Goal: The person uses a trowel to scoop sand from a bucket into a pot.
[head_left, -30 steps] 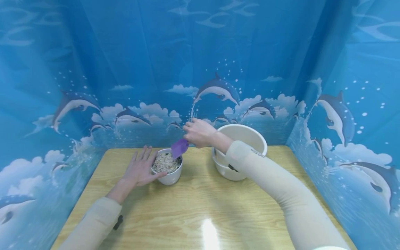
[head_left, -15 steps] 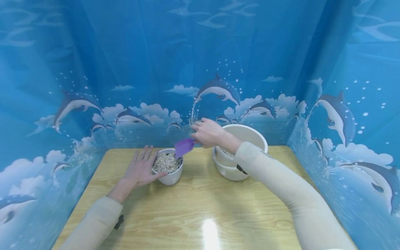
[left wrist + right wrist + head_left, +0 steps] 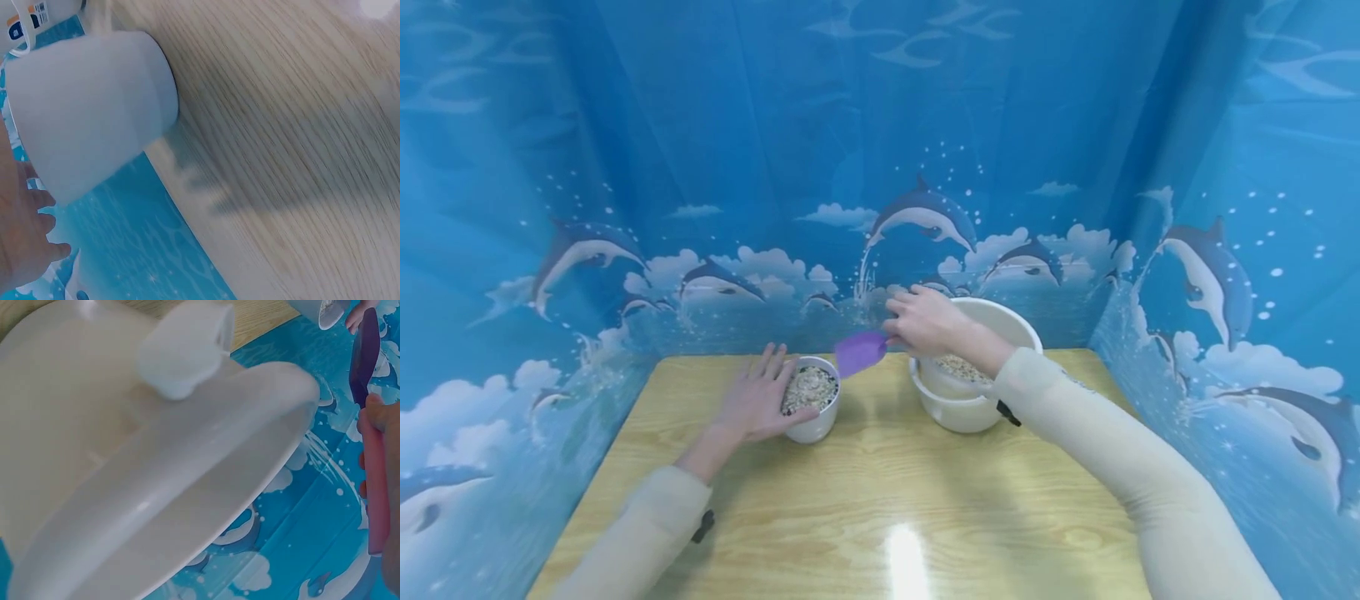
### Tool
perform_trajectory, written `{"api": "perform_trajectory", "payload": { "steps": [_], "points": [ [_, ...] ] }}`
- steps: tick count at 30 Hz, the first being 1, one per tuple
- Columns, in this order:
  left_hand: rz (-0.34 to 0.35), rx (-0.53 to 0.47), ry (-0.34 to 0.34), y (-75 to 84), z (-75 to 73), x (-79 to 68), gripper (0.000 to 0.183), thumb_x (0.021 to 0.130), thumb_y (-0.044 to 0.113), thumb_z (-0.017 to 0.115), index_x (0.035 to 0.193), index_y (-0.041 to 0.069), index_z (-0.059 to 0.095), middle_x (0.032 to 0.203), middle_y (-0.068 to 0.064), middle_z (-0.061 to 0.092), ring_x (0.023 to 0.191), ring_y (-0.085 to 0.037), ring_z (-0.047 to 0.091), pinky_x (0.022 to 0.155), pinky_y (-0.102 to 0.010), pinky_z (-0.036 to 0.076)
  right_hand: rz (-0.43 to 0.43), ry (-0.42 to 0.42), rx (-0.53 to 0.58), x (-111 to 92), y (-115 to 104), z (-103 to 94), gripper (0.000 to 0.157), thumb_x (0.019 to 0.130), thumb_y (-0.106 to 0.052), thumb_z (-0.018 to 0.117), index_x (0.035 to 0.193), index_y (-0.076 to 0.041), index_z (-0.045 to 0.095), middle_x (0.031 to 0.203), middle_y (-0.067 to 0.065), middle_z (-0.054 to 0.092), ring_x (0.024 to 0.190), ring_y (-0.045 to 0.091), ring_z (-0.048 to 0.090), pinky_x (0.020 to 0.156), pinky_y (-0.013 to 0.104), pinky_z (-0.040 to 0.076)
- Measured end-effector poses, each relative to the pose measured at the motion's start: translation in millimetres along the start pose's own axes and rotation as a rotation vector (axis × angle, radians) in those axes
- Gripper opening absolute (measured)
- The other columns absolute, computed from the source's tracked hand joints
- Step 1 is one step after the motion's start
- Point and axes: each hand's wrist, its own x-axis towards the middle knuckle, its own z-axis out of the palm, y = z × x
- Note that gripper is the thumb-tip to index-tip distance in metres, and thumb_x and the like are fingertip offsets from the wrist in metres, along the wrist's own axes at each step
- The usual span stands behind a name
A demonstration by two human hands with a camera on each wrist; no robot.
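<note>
In the head view, a small white pot (image 3: 814,428) on the left holds a pale grainy mix (image 3: 810,390) with dark bits round its edge. My left hand (image 3: 758,402) lies at the pot's left side, fingers straight and thumb along the near rim. The left wrist view shows the pot's smooth side (image 3: 94,112) with fingertips beside it. My right hand (image 3: 928,321) grips the pink handle (image 3: 375,487) of a small shovel, whose purple blade (image 3: 861,352) hangs between the pot and a white bucket (image 3: 958,414). More of the grainy mix (image 3: 958,368) shows inside the bucket, partly hidden by my right arm.
The wooden table (image 3: 850,508) carries both containers near its back edge. Blue curtains with dolphins (image 3: 921,212) stand close behind and on both sides. In the right wrist view, a white lug (image 3: 187,350) juts from the bucket's side.
My right hand has moved right with the shovel, from over the pot's edge to beside the bucket. The left hand has shifted slightly right, closer over the pot's rim.
</note>
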Motion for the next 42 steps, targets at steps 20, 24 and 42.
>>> {"api": "perform_trajectory", "payload": {
  "steps": [20,24,42],
  "points": [
    [0.101,-0.016,-0.018,56.3,-4.2,34.3,0.109,0.093,0.084,0.046,0.17,0.012,0.017,0.177,-0.019,0.009,0.167,-0.04,0.009,0.135,-0.064,0.014,0.063,0.104,0.027,-50.0,27.0,3.9,0.023,0.1,-0.041,0.07,0.097,-0.019,0.077,0.091,0.001,0.068,0.086,0.02,0.062,0.073,0.035,0.052],
    [0.119,-0.015,-0.006,67.4,-3.6,41.5,0.108,0.093,0.082,0.048,0.17,0.013,0.017,0.177,-0.018,0.008,0.167,-0.04,0.009,0.135,-0.064,0.014,0.089,0.119,0.045,-59.9,30.2,5.0,0.023,0.099,-0.039,0.072,0.105,-0.019,0.08,0.09,0.001,0.067,0.083,0.02,0.062,0.076,0.037,0.055],
    [0.16,-0.009,-0.024,112.8,-3.8,75.5,0.106,0.094,0.083,0.042,0.171,0.015,0.014,0.178,-0.014,0.006,0.168,-0.036,0.006,0.135,-0.063,0.014,0.193,0.185,0.033,-109.8,45.6,15.1,0.022,0.094,-0.036,0.078,0.09,-0.015,0.073,0.085,0.006,0.066,0.079,0.024,0.063,0.073,0.041,0.058]
  ]
}}
